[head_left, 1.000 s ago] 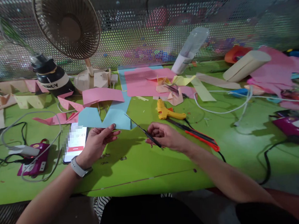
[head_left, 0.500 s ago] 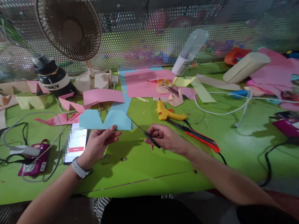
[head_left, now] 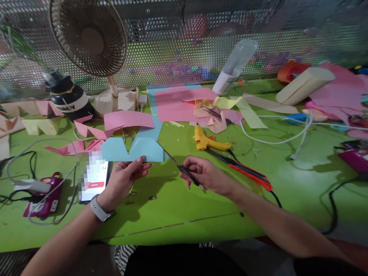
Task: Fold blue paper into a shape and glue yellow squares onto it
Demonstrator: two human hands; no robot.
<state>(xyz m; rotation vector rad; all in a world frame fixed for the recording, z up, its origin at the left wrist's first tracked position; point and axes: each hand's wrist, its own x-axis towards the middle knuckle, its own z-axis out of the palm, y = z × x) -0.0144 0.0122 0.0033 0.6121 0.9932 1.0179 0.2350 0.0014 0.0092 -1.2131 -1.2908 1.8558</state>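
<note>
A light blue sheet of paper (head_left: pixel 148 150) with a V-shaped notch in its upper edge is pinched along its lower edge by my left hand (head_left: pixel 128 176). My right hand (head_left: pixel 204 174) is closed on dark-handled scissors (head_left: pixel 188 173), whose thin blades point up and left to the paper's right end. Whether the blades touch the paper I cannot tell. Beneath my left forearm and wrist lies a lit phone (head_left: pixel 93 179). A yellow glue gun (head_left: pixel 211 142) and a red and black utility knife (head_left: pixel 250 174) rest just beyond my right hand.
Pink sheets (head_left: pixel 181 106) and folded paper pieces lie along the back of the green table (head_left: pixel 183 206). A fan (head_left: pixel 93 39) and a black bottle (head_left: pixel 69 96) stand at the back left. Purple power strips (head_left: pixel 48 197) with cables sit at both sides. A paper roll (head_left: pixel 305 85) lies right.
The whole view has shifted slightly. Both hands, the blue paper and the scissors hold nearly the same position relative to each other.
</note>
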